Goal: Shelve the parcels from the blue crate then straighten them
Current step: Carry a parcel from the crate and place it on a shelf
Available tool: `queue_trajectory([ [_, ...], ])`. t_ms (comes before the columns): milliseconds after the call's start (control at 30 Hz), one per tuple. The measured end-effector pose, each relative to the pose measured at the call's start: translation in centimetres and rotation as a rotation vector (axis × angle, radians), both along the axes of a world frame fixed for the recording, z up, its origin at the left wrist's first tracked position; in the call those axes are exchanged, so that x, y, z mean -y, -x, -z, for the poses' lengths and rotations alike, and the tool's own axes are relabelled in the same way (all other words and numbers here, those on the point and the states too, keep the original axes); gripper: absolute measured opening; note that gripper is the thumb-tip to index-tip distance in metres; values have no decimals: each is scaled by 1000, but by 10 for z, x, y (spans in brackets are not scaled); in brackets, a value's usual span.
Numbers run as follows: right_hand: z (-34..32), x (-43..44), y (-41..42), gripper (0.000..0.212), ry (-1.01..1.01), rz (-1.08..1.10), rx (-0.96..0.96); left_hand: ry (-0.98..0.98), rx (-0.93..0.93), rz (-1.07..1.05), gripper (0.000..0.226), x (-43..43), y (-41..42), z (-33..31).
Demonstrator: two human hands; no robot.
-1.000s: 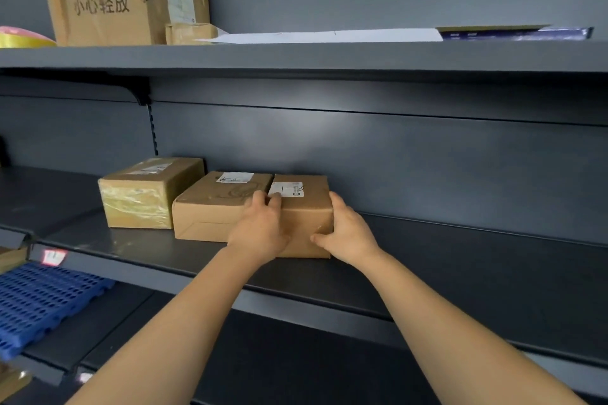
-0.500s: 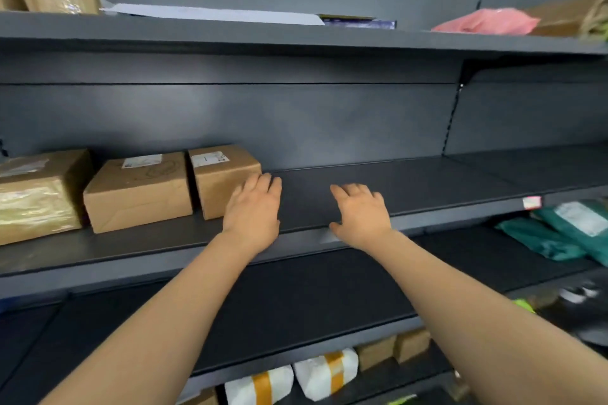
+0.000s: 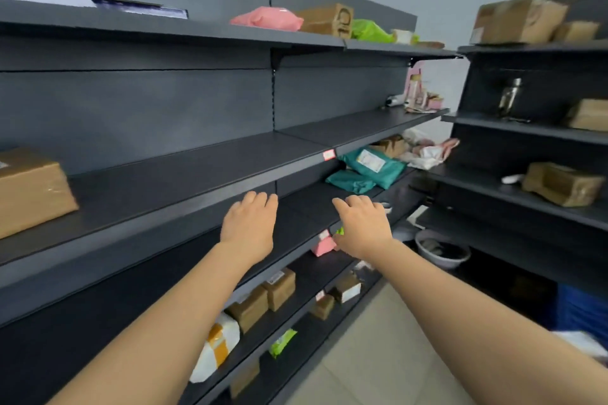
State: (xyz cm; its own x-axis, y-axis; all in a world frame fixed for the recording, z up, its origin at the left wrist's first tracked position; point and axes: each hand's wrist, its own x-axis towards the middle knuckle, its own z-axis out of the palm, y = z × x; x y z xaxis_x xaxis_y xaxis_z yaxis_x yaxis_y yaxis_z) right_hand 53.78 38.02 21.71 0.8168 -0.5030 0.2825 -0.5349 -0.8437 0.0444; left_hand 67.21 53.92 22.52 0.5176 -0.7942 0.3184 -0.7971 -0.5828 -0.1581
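Both of my hands hover in front of the dark shelf unit with nothing in them. My left hand (image 3: 250, 227) is palm down with its fingers slightly apart, just off the front edge of the middle shelf (image 3: 184, 174). My right hand (image 3: 362, 227) is spread beside it, a little further right. One brown cardboard parcel (image 3: 31, 191) sits on that shelf at the far left, well away from both hands. A blue crate (image 3: 580, 309) shows at the lower right, blurred, under the side shelving.
Teal mailer bags (image 3: 368, 168) lie on the shelf below, to the right. Small boxes (image 3: 263, 299) and a white taped parcel (image 3: 217, 345) fill the lower shelves. A second shelf unit (image 3: 526, 128) with boxes stands at right. A grey basin (image 3: 442, 251) sits on the tiled floor.
My hands let go of the small brown box and drew back from the shelf. The view swung right, so the shelved boxes slid off to the left and the side shelving came into sight.
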Motion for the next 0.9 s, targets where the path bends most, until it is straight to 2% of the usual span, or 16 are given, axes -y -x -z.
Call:
queue_trajectory([
  [167, 10, 52, 106, 65, -17, 154, -36, -6, -7, 133, 74, 74, 81, 12],
  [333, 26, 101, 217, 56, -37, 278, -57, -3, -33, 250, 63, 148, 169, 30],
  [533, 52, 154, 339, 61, -100, 451, -91, -44, -85, 421, 69, 232, 279, 56],
  [767, 85, 218, 449, 56, -213, 666, -123, -121, -153, 591, 62, 334, 379, 89],
  [900, 108, 261, 500, 59, -274, 777, -169, -190, -188, 668, 67, 397, 428, 117],
])
